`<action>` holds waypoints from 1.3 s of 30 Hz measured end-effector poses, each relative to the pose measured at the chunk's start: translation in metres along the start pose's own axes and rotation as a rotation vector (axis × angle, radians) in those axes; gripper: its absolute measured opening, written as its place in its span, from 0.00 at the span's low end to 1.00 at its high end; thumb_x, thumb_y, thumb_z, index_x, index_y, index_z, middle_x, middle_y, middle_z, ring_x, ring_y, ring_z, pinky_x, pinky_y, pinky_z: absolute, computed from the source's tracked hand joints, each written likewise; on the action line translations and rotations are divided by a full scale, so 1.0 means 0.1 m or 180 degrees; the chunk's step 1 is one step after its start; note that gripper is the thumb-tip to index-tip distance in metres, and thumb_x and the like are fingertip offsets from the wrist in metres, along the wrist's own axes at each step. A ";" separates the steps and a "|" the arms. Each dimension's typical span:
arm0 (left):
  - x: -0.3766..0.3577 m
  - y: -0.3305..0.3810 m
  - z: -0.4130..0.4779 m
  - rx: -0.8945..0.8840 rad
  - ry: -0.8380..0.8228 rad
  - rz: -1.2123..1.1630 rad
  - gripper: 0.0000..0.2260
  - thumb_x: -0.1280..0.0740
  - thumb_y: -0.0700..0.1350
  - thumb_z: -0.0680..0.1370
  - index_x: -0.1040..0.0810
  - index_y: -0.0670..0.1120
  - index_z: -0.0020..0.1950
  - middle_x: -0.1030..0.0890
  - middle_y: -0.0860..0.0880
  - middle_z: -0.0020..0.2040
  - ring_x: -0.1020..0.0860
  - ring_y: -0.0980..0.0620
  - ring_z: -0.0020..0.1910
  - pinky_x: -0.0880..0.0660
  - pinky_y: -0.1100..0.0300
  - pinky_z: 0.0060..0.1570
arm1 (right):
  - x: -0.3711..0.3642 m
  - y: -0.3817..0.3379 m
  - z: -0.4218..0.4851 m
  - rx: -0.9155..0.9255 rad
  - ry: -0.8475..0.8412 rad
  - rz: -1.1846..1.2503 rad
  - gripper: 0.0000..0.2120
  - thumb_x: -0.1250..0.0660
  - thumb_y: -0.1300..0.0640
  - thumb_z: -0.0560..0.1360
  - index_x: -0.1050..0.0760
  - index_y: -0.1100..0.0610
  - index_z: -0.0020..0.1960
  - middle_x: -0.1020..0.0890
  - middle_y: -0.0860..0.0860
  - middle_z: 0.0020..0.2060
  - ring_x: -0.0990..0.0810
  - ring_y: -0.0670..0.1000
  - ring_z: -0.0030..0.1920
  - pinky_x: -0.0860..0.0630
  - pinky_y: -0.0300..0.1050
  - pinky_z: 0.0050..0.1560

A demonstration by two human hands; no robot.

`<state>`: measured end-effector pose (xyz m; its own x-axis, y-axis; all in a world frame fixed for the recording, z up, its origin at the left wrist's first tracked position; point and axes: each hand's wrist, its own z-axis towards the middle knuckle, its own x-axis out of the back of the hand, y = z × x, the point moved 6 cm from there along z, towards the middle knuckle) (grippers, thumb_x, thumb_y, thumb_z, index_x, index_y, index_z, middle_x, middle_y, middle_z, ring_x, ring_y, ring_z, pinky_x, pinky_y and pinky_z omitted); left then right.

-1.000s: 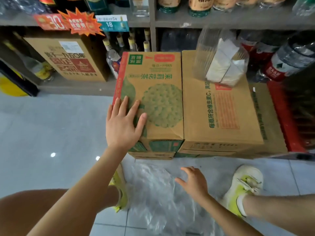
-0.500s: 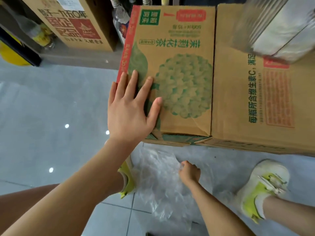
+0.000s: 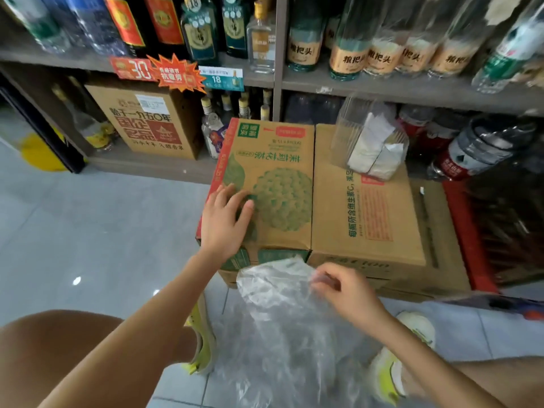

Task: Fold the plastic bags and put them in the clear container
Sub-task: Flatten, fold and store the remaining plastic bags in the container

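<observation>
A clear crumpled plastic bag [image 3: 273,293] hangs above the floor in front of the cartons; my right hand [image 3: 344,293] pinches its upper right edge. More clear plastic bags [image 3: 276,366] lie in a heap on the tiles between my feet. My left hand [image 3: 225,220] rests flat, fingers spread, on the green-printed carton [image 3: 282,195]. The clear container [image 3: 369,142] stands on the plain carton [image 3: 368,219] to the right and holds folded white bags.
Two cartons sit side by side on a lower stack against the shelving [image 3: 353,83] full of bottles. A red crate [image 3: 468,237] is at the right. Grey tiled floor [image 3: 103,231] spreads to the left. My shoes [image 3: 394,366] flank the bag heap.
My right hand closed on a bag in the floor heap and lifted it up to the cartons' front edge. My left hand stayed on the green carton.
</observation>
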<state>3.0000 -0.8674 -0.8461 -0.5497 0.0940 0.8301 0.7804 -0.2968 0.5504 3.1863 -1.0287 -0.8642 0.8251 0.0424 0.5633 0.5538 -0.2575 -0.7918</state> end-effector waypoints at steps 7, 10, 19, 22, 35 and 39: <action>0.14 0.75 -0.48 -0.0145 -0.1276 -0.1313 0.34 0.40 0.72 0.72 0.30 0.54 0.71 0.25 0.57 0.63 0.29 0.56 0.65 0.31 0.53 0.66 | 0.92 -0.71 -0.17 0.0364 0.0058 0.0208 0.18 0.26 0.66 0.69 0.19 0.42 0.38 0.17 0.41 0.38 0.22 0.40 0.41 0.27 0.32 0.45; 0.15 0.91 -0.46 -0.0119 -0.1486 -0.1708 0.26 0.31 0.61 0.70 0.26 0.54 0.66 0.18 0.57 0.49 0.21 0.58 0.51 0.25 0.55 0.58 | 1.08 -0.86 -0.17 0.0538 0.0115 0.0108 0.20 0.27 0.68 0.69 0.20 0.41 0.40 0.17 0.39 0.41 0.21 0.40 0.45 0.28 0.31 0.48; 0.40 1.13 -0.45 -0.0101 -0.1003 -0.2488 0.05 0.28 0.41 0.74 0.18 0.48 0.49 0.16 0.52 0.37 0.20 0.59 0.37 0.25 0.67 0.38 | 1.33 -0.73 -0.26 0.0472 0.0437 -0.0034 0.22 0.26 0.67 0.68 0.22 0.40 0.49 0.18 0.43 0.46 0.22 0.41 0.50 0.28 0.36 0.50; 0.55 1.15 -0.41 -0.0143 -0.0458 -0.2189 0.05 0.27 0.41 0.74 0.18 0.51 0.45 0.17 0.51 0.40 0.21 0.58 0.39 0.25 0.68 0.43 | 1.38 -0.75 -0.28 0.0324 0.0264 -0.0404 0.29 0.24 0.59 0.68 0.29 0.36 0.60 0.23 0.39 0.56 0.27 0.42 0.61 0.31 0.42 0.63; 0.75 1.32 -0.51 -0.0679 -0.0418 -0.1237 0.19 0.37 0.68 0.72 0.29 0.62 0.59 0.26 0.69 0.54 0.27 0.68 0.56 0.32 0.72 0.55 | 1.21 -1.27 -0.15 0.0767 0.1008 0.0779 0.05 0.30 0.55 0.74 0.19 0.46 0.44 0.17 0.37 0.39 0.21 0.34 0.44 0.30 0.24 0.44; 0.63 1.20 -0.54 -0.0545 -0.0718 -0.0878 0.17 0.31 0.57 0.75 0.23 0.53 0.61 0.24 0.62 0.52 0.25 0.61 0.53 0.32 0.71 0.49 | 1.31 -1.15 -0.13 0.0550 0.0877 0.1129 0.10 0.35 0.54 0.77 0.16 0.54 0.43 0.15 0.45 0.43 0.21 0.38 0.46 0.32 0.23 0.44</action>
<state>3.0424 -0.9485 -0.7325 -0.6377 0.3932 0.6624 0.5410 -0.3836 0.7485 3.2293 -1.0064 -0.6965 0.9192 -0.2826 0.2743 0.2731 -0.0447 -0.9610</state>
